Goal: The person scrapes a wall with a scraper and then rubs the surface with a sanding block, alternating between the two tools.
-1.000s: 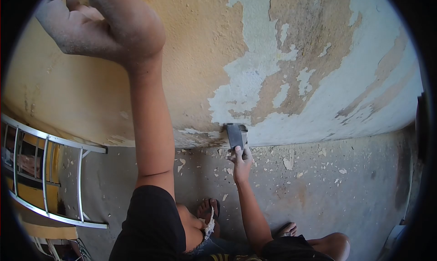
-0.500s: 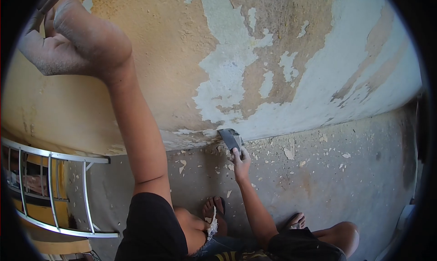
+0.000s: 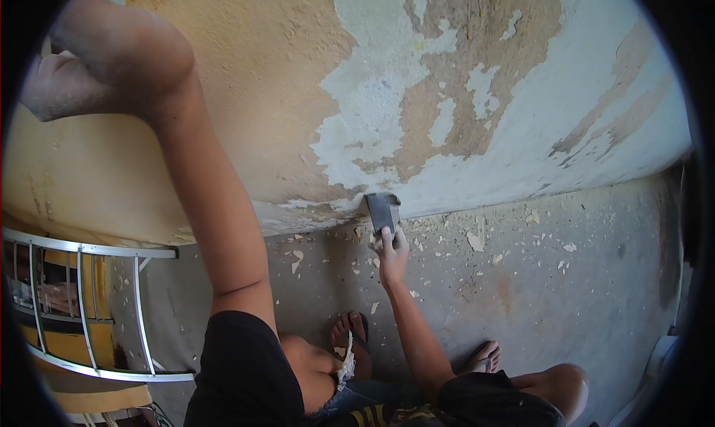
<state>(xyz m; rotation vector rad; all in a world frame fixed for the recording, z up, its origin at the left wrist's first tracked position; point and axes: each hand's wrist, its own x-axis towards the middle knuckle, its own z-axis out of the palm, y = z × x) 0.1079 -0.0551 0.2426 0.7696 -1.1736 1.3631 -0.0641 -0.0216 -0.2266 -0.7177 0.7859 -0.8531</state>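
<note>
My right hand (image 3: 391, 257) grips a scraper (image 3: 381, 211), a flat, dark grey blade, with the thumb pressed along its face. The blade's front edge is at the foot of the wall (image 3: 275, 129), where peeling paint meets the floor. My left hand (image 3: 71, 84) is raised high at the upper left, dusty and close to the yellowish wall. Its fingers show only in part, apart and holding nothing; the rest is cut off by the dark rim of the view.
Paint flakes (image 3: 475, 240) are scattered over the concrete floor (image 3: 596, 263) along the wall. A metal ladder (image 3: 141, 308) lies at the left. My sandalled feet (image 3: 350, 334) are below, close to the right forearm. Bare patches mark the white paint.
The scraper has moved slightly up against the wall base and its blade is more upright. My left hand has shifted left and further out of view.
</note>
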